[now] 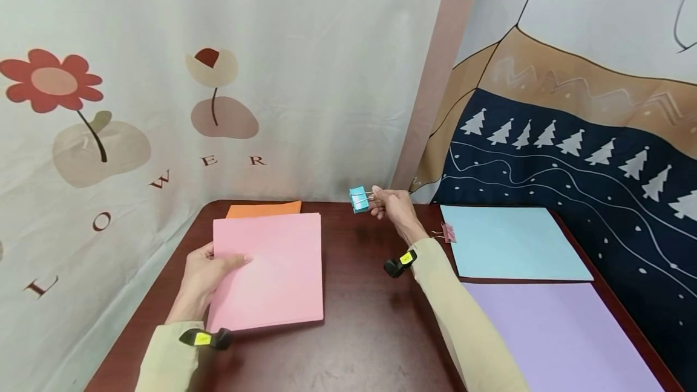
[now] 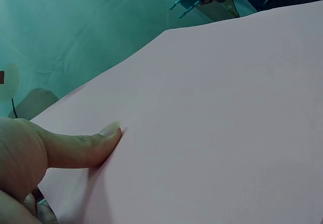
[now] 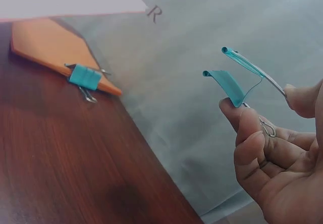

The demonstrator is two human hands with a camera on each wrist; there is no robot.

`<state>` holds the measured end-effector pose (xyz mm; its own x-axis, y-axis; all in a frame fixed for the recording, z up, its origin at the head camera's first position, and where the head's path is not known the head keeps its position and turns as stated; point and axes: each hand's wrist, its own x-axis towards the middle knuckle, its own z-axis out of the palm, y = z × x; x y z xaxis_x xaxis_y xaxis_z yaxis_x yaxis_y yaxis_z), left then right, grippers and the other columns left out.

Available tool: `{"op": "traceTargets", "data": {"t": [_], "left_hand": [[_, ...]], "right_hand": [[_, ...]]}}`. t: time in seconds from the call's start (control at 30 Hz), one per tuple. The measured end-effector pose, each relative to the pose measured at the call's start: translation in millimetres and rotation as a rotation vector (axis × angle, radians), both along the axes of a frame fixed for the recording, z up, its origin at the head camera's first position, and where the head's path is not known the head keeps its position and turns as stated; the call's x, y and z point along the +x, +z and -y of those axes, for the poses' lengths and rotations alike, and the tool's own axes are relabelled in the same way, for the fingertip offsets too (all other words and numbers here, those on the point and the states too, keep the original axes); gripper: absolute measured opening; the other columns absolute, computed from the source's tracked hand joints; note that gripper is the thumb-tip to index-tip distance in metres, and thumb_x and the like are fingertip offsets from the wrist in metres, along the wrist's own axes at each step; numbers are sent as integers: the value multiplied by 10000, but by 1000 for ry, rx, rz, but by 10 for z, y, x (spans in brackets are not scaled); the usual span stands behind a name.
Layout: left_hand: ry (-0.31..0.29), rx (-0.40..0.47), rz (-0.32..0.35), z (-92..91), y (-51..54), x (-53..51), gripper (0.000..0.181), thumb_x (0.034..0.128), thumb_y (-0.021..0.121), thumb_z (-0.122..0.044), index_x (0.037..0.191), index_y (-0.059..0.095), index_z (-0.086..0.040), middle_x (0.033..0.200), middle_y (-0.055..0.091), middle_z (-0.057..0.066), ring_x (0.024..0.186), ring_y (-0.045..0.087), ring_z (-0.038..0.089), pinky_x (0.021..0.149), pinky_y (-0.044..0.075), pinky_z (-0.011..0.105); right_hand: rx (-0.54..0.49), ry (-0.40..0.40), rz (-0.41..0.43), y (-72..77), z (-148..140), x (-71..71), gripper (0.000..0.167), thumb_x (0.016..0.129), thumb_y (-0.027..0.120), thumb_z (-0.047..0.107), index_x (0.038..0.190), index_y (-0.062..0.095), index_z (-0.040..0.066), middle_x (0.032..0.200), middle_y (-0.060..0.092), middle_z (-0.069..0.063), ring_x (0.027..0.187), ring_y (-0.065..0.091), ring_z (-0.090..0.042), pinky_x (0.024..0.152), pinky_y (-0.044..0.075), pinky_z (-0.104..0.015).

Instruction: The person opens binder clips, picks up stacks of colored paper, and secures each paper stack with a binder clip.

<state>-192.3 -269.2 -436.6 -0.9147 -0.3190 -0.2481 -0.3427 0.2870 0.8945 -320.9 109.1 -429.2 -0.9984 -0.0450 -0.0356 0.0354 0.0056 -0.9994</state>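
Note:
My left hand [image 1: 201, 274] grips a stack of pink paper [image 1: 272, 277] by its left edge, thumb across the front face and other fingers behind. The stack is held up off the table, tilted towards me. To its right, my right hand [image 1: 396, 209] pinches a teal binder clip [image 1: 359, 199] by its wire handles. In the right wrist view the clip's lips are spread apart, with nothing between them. The clip is apart from the pink paper. Behind the pink stack lies orange paper [image 1: 264, 209], and another teal binder clip [image 3: 85, 77] sits on its edge.
On the right of the brown table [image 1: 370, 295] lies light blue paper [image 1: 517, 241] with a pink binder clip [image 1: 449, 233] on its left edge. Purple paper [image 1: 561, 331] lies nearer, partly behind the right sleeve. A printed curtain [image 1: 327, 77] hangs along the far edge.

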Motion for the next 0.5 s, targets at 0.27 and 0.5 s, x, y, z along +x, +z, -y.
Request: {"op": "traceTargets", "data": {"t": [0.27,0.5], "left_hand": [[15,41,-47,-122,32,-125,642,799,892,-244,1344,614,-49,996,659,33,811,626,194,693,548,327],[28,97,-70,-218,62,-229,609,771,913,-206,1279,629,-25,941,639,-37,802,597,159,693,533,298]], "right_hand": [[-9,-32,-43,-29,-13,111,396,1035,610,334,1056,748,-37,780,686,-60,645,617,-136,604,508,-231],[-24,-67,-51,-71,-34,237,409,1055,575,333,1084,736,-42,807,697,-101,647,617,-139,605,517,-223]]}}
